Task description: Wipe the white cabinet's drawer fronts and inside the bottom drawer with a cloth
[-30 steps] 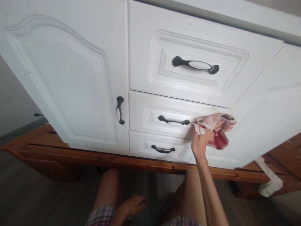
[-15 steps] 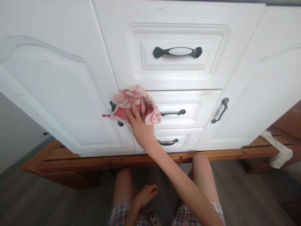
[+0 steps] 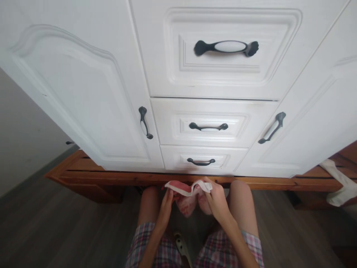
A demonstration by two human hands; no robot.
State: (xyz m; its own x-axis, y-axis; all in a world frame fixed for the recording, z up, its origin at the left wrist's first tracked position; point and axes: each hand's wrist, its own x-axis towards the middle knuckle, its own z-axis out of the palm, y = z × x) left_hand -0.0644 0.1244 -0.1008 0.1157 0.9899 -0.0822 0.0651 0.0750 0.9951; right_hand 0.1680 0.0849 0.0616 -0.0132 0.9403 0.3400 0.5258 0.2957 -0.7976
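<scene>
A pink and white cloth [image 3: 186, 204] hangs between my two hands, low in front of the wooden ledge and above my lap. My left hand [image 3: 167, 203] pinches its left end. The right end is gripped by my right hand [image 3: 216, 195], its fingers closed over the white hem. Just beyond stands a white cabinet [image 3: 212, 87] with three drawers in the middle and a door on each side. The bottom drawer's dark handle [image 3: 200, 162] is the one nearest the cloth.
The cabinet rests on a brown wooden ledge [image 3: 128, 176]. Over its right part lies a whitish cloth [image 3: 338, 184]. Dark door handles, the left [image 3: 145, 123] and the right [image 3: 272, 128], stick out. My knees are beneath the ledge, above a grey floor [image 3: 92, 227].
My right hand has brought the pink cloth down from the left door's handle to my lap. My left hand has risen and taken hold of it too. The view has shifted slightly.
</scene>
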